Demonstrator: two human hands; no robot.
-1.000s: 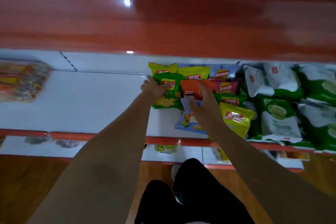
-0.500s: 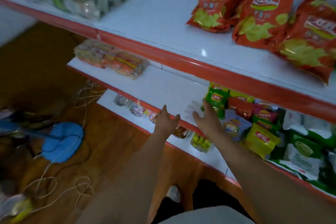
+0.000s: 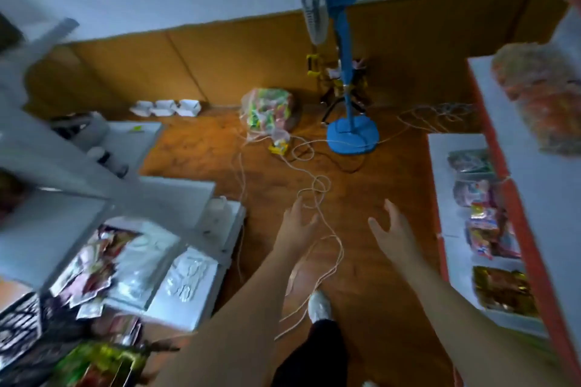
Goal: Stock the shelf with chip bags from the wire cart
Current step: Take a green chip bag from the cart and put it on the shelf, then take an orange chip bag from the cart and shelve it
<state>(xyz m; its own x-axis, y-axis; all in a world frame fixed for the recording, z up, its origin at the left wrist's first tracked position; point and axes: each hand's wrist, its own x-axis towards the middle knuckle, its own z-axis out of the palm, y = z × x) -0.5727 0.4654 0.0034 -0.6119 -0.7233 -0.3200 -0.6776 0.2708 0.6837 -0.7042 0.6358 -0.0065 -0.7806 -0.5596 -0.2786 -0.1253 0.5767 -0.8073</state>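
Head camera: a person turns away from the red-edged white metal shelf (image 3: 534, 204), which a second ago filled the frame with both hands on the yellow and green chip bags, and now runs only down the right edge. The gaze has swung across the brown wooden floor (image 3: 386, 192) toward the room's far side. The left hand (image 3: 297, 223) and right hand (image 3: 391, 229) hang in mid-air over the floor, fingers spread and relaxed, neither one holding anything.

Packets in clear and coloured wrappers (image 3: 484, 226) lie on the lower tier of the shelf, well apart from the hands; the bags just placed are out of frame. At lower left, blurred by the turn, a dark wire cart (image 3: 22, 324) shows part of its mesh, with a green foil bag (image 3: 100, 361) beside it and silver packets on a grey rack (image 3: 151, 261) nearby. A blue pedestal fan (image 3: 345, 72) stands on the floor ahead, pale cords (image 3: 317, 185) looping from it toward the person's white shoe (image 3: 319, 305).

Judged from the empty hands and the turn, one batch is shelved and the next step appears to be a return to the cart for more; the loose cords underfoot look like a tripping risk.
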